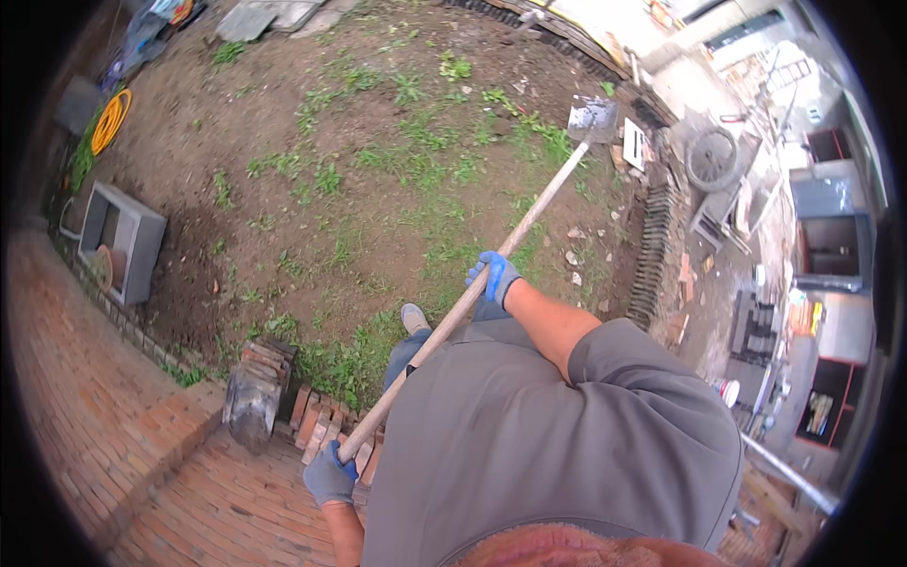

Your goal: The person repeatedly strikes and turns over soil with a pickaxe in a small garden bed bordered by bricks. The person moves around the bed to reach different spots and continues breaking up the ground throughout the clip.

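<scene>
A long-handled shovel [543,201] slants across the view from lower left to upper right. Its pale wooden shaft passes in front of my body. The flat, worn metal blade [593,117] is at the far right, over the edge of the earth; whether it touches the ground I cannot tell. My left hand [331,474], in a grey and blue glove, is closed round the shaft's near end, above the bricks. Farther up, around the middle of the shaft, my right hand [493,276] grips it in a matching glove.
Patchy grass and soil [283,217] spread ahead. A grey rectangular tub [146,248] and a coiled yellow hose [111,121] lie left. Stacked bricks [316,416] stand beside a brick wall [85,378]. To the right are a row of tiles [650,250] and a wheel [711,159].
</scene>
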`<state>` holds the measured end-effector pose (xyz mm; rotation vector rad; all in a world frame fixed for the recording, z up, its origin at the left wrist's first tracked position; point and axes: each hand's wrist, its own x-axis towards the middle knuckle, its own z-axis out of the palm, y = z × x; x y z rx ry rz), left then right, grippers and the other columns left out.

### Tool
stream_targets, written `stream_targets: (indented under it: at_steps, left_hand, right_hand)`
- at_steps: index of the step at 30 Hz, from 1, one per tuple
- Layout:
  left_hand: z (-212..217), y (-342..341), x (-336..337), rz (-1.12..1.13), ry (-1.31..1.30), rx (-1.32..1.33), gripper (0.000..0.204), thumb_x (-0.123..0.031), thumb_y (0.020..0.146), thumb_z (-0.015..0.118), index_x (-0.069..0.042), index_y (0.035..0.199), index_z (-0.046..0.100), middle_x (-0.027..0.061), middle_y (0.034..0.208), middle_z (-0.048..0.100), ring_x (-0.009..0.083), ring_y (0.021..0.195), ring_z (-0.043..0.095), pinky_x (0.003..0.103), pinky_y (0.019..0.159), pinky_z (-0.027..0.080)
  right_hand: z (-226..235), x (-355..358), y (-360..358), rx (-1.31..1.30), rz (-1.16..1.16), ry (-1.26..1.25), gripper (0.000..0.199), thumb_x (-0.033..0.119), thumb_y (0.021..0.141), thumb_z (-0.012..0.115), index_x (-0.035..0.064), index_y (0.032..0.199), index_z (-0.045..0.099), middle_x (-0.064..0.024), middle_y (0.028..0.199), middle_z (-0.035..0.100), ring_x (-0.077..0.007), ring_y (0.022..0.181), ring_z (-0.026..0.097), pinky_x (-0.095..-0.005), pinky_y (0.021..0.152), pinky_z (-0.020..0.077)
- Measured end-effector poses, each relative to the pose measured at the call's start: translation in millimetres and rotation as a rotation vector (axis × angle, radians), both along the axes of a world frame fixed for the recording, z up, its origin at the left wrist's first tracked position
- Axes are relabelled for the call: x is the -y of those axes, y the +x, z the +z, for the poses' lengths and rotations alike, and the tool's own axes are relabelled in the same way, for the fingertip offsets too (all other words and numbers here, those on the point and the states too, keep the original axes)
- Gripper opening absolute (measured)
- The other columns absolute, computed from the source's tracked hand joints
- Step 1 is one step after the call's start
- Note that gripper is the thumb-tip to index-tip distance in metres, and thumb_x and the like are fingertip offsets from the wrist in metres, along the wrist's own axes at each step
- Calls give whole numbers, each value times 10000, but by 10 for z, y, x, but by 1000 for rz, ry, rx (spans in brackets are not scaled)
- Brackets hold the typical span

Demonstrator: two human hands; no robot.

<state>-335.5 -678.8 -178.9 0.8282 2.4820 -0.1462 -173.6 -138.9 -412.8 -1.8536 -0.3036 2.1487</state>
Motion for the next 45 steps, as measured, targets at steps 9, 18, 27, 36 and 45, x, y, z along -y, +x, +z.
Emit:
stream_targets:
  at_steps: [9, 18, 27, 36, 45]
  left_hand:
    - [568, -1687, -1851, -697, 261, -325, 414, -233, 729, 789, -152, 1129, 716, 97, 904, 721, 336, 824, 680, 473, 721, 518]
    - [1627, -640, -3659, -1332, 292, -579, 456, -249, 765, 779, -161, 1203, 688, 56, 828, 668, 298, 743, 640, 454, 661, 475]
    - [2192, 1848, -4525, -1645, 121, -500, 501, -243, 757, 805, -147, 1235, 692, 89, 858, 683, 327, 766, 676, 467, 692, 515]
    - [3712, 4095, -4781, -1375, 339, 245, 442, -130, 1040, 652, 93, 1413, 570, 165, 1039, 732, 203, 904, 677, 300, 812, 559]
    - [4006, 5398, -5046, -1315, 1183, 1452, 322, -419, 1109, 408, -177, 1241, 575, 14, 728, 590, 196, 534, 500, 361, 561, 451]
  right_hand:
    - [700, 49, 1159, -87, -545, 45, 350, 275, 1007, 597, 105, 1304, 520, -151, 1070, 638, -409, 958, 706, -656, 870, 581]
    - [228, 705, 2404, -73, -898, -7, 375, 290, 1027, 594, 89, 1333, 513, -177, 1180, 652, -376, 1036, 707, -633, 873, 605]
    - [-75, 1504, 3983, -168, -907, -139, 340, 330, 996, 659, 111, 1243, 576, -152, 1113, 706, -352, 1000, 736, -595, 939, 595]
    - [968, 1567, 5641, -409, -1080, 72, 425, 433, 1003, 637, 96, 1256, 577, -168, 1139, 719, -370, 1056, 727, -588, 970, 566]
    - [1070, 1727, 6689, -557, -1484, 300, 356, 374, 980, 694, 105, 1161, 548, -108, 1051, 664, -324, 1026, 727, -552, 988, 588]
